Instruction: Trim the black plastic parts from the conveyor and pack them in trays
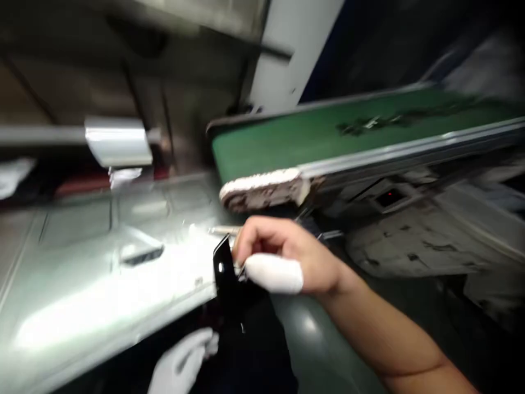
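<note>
A glossy black flat piece (223,268) stands upright beside the fingertips of my right hand (283,254). That hand is bare except for a white cover on the thumb, and its fingers are curled, pinching a small shiny part (241,272) at the edge of the black piece. Lower down, my left hand (182,364), in a white glove, has its fingers bent together below the black piece; whatever it may hold is too blurred to make out.
A brightly lit pale table (82,306) lies at left, bearing a dark-and-white flat item (143,256). Behind, a green conveyor belt (279,143) carries dark parts (371,123). A device with a red light (390,196) is at right.
</note>
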Motion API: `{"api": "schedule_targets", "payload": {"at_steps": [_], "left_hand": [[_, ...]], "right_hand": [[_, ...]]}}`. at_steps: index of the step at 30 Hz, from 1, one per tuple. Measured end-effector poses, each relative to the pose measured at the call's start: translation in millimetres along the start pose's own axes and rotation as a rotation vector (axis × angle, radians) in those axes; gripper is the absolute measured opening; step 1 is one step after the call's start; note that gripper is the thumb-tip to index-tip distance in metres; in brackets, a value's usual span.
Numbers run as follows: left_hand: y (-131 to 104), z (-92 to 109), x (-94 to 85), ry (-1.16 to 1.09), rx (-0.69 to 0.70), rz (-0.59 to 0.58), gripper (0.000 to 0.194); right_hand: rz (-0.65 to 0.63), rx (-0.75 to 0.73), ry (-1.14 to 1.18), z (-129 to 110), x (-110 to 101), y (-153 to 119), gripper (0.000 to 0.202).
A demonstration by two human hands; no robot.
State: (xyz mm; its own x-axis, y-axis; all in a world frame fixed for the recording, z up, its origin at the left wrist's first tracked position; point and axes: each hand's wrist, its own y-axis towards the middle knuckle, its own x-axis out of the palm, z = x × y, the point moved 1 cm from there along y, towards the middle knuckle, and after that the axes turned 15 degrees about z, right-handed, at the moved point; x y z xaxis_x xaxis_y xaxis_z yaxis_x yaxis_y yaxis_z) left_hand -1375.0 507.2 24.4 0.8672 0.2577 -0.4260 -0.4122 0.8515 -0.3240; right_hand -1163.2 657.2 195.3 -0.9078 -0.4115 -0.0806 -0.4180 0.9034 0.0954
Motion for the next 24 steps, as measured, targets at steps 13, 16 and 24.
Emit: {"api": "schedule_targets", "payload": {"at_steps": [13, 16, 24], "left_hand": [[-26, -47, -36.4, -0.960, -0.271, -0.354, 0.048], [-26, -46, -28.9, -0.965, -0.264, -0.369, 0.044], [-21, -40, -20.4, -0.942, -0.289, -0.374, 0.044]], "right_hand": [[-0.101, 0.495, 0.329, 143, 125, -90, 0.021], [-0.086, 0.501, 0.326, 143, 119, -92, 0.019], [-0.063, 0.508, 0.427, 150, 115, -92, 0.015]]}}
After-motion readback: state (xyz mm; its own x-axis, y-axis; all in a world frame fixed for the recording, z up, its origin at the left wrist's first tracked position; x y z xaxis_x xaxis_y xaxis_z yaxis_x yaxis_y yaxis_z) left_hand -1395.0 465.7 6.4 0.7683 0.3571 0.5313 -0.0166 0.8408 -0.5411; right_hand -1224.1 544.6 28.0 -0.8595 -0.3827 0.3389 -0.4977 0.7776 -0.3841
